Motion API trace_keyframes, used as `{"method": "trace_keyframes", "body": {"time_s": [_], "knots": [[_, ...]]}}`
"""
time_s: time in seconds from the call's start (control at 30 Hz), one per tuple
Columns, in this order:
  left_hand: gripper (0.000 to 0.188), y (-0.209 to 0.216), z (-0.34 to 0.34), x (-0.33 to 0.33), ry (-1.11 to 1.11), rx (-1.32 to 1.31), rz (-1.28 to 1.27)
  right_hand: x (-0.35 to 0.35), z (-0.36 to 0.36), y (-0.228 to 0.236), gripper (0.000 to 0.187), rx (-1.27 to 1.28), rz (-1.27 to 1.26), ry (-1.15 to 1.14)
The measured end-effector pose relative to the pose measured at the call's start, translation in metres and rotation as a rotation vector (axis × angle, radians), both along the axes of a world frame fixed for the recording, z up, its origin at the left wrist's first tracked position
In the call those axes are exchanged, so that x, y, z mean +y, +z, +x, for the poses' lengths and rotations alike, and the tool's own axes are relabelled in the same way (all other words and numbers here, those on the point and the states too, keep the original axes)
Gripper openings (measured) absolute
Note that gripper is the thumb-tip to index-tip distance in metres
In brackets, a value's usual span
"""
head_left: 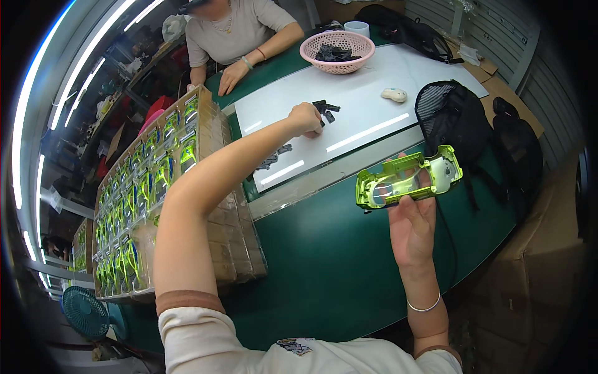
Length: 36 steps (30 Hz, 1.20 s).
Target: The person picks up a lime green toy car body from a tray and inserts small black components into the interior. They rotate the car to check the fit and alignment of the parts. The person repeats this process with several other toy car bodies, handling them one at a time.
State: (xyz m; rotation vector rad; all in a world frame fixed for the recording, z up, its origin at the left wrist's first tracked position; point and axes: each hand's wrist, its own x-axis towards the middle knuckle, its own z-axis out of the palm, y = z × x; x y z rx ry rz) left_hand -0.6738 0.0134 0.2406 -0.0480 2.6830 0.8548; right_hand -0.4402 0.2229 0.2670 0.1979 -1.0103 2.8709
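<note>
Raised at the right, my right hand [412,230] grips a bright green plastic shell [408,177], its hollow side with cut-outs facing up. My left hand [305,118] reaches far across to the white board [361,128], fingers pinched together at a small black plastic part [322,123]. Just beyond those fingertips lies a loose group of black parts [330,110]. More dark parts [274,157] lie on the board's near left, partly hidden by my left forearm.
At left stands a divided box [240,249] with rows of green pieces. Farther back are a pink basket [338,48] of black parts, a white cup [357,28] and a pale rounded object [394,95]. Black bags [451,118] sit at right. Another person's hand [233,76] rests opposite.
</note>
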Motion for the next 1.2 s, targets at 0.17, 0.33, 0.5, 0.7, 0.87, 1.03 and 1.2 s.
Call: {"method": "trace_keyframes", "body": {"time_s": [0.17,0.33,0.5,0.7,0.87,1.03,1.2], "knots": [[0.019,0.075,0.067,0.011,-0.223,0.095,0.272,-0.005,0.0,0.004,0.064,0.001,0.05,0.062],[0.01,0.136,0.176,0.036,-0.424,0.317,0.651,-0.003,-0.003,-0.009,0.078,0.261,0.184,0.019],[0.017,0.128,0.23,0.03,-1.012,0.924,0.395,-0.01,-0.001,-0.008,0.074,0.632,0.051,0.236],[0.01,0.11,0.231,0.028,-1.208,0.886,0.484,-0.01,0.006,-0.001,0.053,0.748,0.086,0.241],[0.02,0.112,0.234,0.029,-1.141,0.811,0.493,-0.007,0.002,-0.002,0.03,0.796,0.218,0.235],[0.022,0.119,0.236,0.026,-1.003,0.675,0.486,-0.013,0.003,-0.003,0.045,0.627,0.099,0.229],[0.02,0.118,0.24,0.031,-0.443,0.622,0.492,-0.014,0.014,-0.013,0.075,0.245,0.289,0.036]]}}
